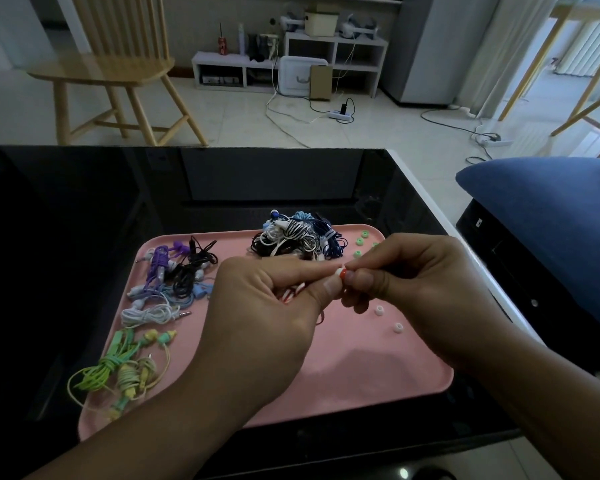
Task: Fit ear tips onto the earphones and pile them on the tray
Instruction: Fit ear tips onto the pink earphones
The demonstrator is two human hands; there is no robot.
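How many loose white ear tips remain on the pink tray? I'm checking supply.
2: one white ear tip lies just below the right hand, another nearer the pink tray's right edge. Hands may hide more.

Both hands point(326, 289) pinching red earbud point(341, 272), pink tray point(361, 375)

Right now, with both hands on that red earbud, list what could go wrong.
1. The white ear tip is only pinched between the left hand and right hand above the pink tray; it could slip and bounce off.
2. The red and white cable hangs below the left hand and may snag on the mixed earphone pile.
3. The two loose white tips lie close under the right hand and could be knocked away.
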